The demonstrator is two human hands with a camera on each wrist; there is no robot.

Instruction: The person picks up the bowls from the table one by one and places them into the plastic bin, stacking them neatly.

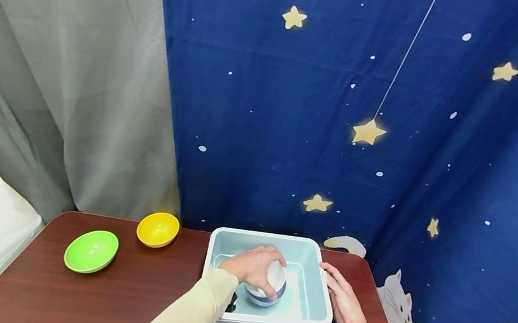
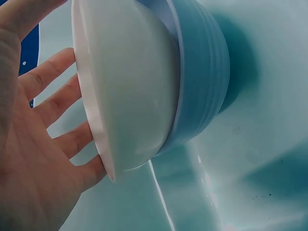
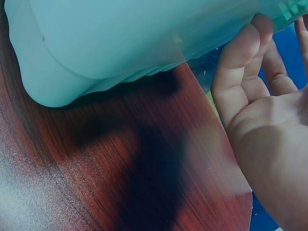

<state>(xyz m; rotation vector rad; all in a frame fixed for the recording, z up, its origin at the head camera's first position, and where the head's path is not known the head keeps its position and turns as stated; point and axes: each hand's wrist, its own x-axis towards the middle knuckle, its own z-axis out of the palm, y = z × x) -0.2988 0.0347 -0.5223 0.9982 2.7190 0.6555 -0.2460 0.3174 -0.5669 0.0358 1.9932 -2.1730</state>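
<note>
Inside the light blue plastic basin (image 1: 326,298), a white bowl (image 1: 276,276) sits nested in a blue bowl (image 1: 261,301). My left hand (image 1: 253,266) reaches over the basin's near-left side and grips the white bowl by its rim. In the left wrist view several fingertips touch the white bowl's edge, and the blue bowl (image 2: 204,72) lies right behind it. At the basin's right side, my right hand (image 1: 343,304) rests its fingers against the rim. The right wrist view shows those fingers (image 3: 236,72) lightly bent beside the basin's outer wall (image 3: 110,38).
A green bowl (image 1: 91,252) and a yellow bowl (image 1: 158,229) stand on the left part of the dark wooden table (image 1: 134,289). Behind the table hang a grey curtain (image 1: 109,102) and a blue starry curtain (image 1: 284,131). The table's right edge runs close to my right hand.
</note>
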